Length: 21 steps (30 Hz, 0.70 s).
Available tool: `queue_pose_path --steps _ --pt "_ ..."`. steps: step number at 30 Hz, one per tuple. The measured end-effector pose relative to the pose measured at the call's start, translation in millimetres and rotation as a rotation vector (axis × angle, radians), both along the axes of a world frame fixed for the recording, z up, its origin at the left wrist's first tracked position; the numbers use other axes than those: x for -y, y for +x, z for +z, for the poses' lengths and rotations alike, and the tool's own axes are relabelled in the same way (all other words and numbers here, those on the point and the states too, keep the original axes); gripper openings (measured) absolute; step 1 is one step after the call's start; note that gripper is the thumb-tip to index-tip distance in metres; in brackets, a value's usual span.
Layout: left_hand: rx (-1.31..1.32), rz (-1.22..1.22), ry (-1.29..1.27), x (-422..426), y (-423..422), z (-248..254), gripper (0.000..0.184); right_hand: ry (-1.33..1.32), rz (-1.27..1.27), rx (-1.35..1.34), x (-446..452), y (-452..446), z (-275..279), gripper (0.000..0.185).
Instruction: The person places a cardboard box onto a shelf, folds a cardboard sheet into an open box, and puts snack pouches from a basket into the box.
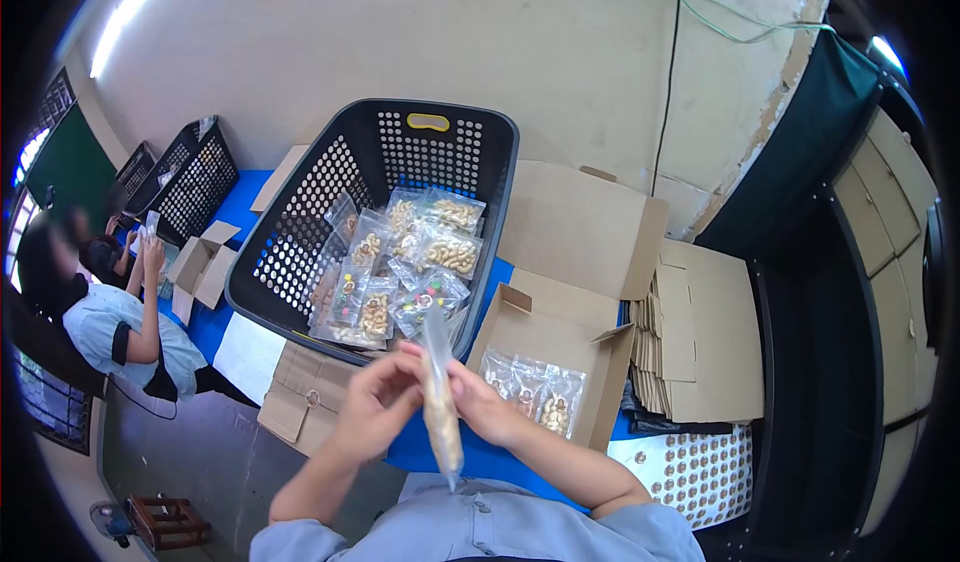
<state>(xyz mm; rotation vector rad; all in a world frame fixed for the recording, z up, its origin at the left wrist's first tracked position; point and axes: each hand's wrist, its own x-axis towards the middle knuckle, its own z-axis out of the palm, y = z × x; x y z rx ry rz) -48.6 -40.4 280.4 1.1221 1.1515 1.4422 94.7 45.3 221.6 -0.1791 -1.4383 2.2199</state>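
In front of my chest a clear plastic packet (441, 427) is held on edge, with pale contents that look like nuts. My left hand (385, 402) pinches it from one side near its upper part, and my right hand (483, 402) grips it from the other. Just beyond them stands a black perforated basket (290, 232) holding several clear packets, many with cashews (450, 252) and one with colourful pieces (430, 297). Right of my hands, an open cardboard box (560, 337) has packets (530, 392) lying in a row inside.
Flattened cartons (715, 332) are stacked on the right, behind a sheet of round stickers (695, 472). A closed carton (310, 397) lies at the basket's near side. Co-workers (130, 322) are at the left beside other black baskets (195, 177) and a small open box (205, 272).
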Motion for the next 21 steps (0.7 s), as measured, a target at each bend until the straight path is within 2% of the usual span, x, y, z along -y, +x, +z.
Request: queue_pose_path --steps 2,4,5,6,8,9,11,12,14,17,21 --pt "-0.234 -0.2 -0.03 12 0 -12 0.029 -0.073 -0.049 0.015 11 26 -23 0.078" --pt "-0.248 -0.465 -0.082 15 2 -21 0.037 -0.117 -0.134 0.067 14 54 -37 0.058" --pt "-0.13 -0.528 -0.15 18 8 -28 0.044 -0.156 -0.209 0.069 19 65 -35 0.036" --pt "-0.126 -0.528 -0.146 19 15 -40 0.044 -0.152 -0.21 0.074 25 73 -38 0.036" --pt "0.353 -0.584 -0.242 20 31 -66 0.052 -0.103 -0.498 0.13 35 84 -42 0.026" --pt "0.354 -0.585 -0.237 17 44 -75 0.052 -0.104 -0.612 0.167 40 83 -38 0.021" --pt "0.163 -0.344 -0.198 8 73 -91 0.052 -0.127 -0.685 0.185 46 81 -38 0.021" --pt "0.163 -0.348 -0.195 4 81 -96 0.052 -0.155 -0.757 0.199 48 80 -40 0.021" --pt "0.287 -0.05 -0.141 -4 92 -104 0.046 -0.181 -0.777 0.148 51 82 -50 0.023" --pt "0.277 -0.057 -0.079 -5 96 -110 0.041 -0.13 -0.747 0.164 50 84 -53 0.031" --pt "0.261 -0.103 -0.129 -1 95 -119 0.039 -0.211 -0.613 0.208 50 94 -54 0.039"
